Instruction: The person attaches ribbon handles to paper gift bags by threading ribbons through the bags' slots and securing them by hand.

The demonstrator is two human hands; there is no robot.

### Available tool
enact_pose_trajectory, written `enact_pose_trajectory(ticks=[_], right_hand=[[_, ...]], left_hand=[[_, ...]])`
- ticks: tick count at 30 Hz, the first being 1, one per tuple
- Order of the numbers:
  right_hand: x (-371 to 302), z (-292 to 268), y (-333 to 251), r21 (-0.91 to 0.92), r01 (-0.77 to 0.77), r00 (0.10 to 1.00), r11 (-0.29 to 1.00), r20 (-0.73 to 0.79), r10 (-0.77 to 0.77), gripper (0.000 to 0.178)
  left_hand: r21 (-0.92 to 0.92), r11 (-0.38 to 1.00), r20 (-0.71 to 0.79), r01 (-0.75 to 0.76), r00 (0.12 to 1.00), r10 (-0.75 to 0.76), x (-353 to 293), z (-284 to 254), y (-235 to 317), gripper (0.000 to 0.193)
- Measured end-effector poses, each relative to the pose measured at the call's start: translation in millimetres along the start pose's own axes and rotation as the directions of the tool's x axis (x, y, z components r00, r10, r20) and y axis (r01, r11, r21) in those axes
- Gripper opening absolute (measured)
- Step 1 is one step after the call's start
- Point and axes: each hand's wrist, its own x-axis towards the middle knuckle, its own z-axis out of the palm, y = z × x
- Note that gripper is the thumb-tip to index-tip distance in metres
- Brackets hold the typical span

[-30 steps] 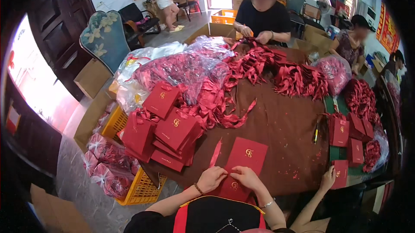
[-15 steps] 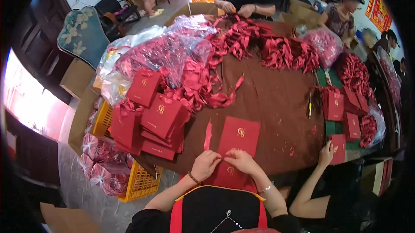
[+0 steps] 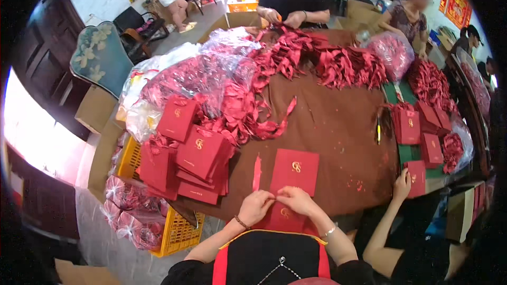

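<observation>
My left hand (image 3: pixel 255 207) and my right hand (image 3: pixel 297 200) meet fingertip to fingertip at the table's near edge. Both are pinched closed at the top of a red paper bag (image 3: pixel 285 214) with a gold emblem. Whatever is between the fingertips is too small to make out. Just beyond them, another flat red bag (image 3: pixel 296 173) lies on the brown tabletop. A short red ribbon (image 3: pixel 257 173) runs away from beside my left hand; its near end is hidden there.
Stacked red bags (image 3: pixel 199 153) and a heap of ribbons (image 3: pixel 232 105) stand left. Bagged goods fill a yellow crate (image 3: pixel 182 230) below. A yellow cutter (image 3: pixel 378 129) lies right, near a co-worker's hand (image 3: pixel 402 183) holding a red bag. Another person (image 3: pixel 293 0) works across the brown table (image 3: pixel 338 121).
The view has shifted slightly, so most things sit a little lower. My hands keep their pinch at the bag's top, almost unmoved.
</observation>
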Motion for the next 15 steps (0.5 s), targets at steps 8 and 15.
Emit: enact_pose_trajectory(ticks=[8, 15], right_hand=[[12.8, 5.5, 2.7, -0.03, 0.04, 0.998, 0.999, 0.041, -0.039, 0.029], [0.5, -8.6, 9.7, 0.014, 0.106, 0.994, 0.994, 0.013, -0.106, 0.028]], left_hand=[[-0.042, 0.997, -0.004, 0.06, 0.998, -0.06, -1.9, -3.1, -8.3, 0.012], [-0.03, 0.995, -0.134, 0.098, 0.986, -0.101, -3.0, -3.8, -8.0, 0.012]])
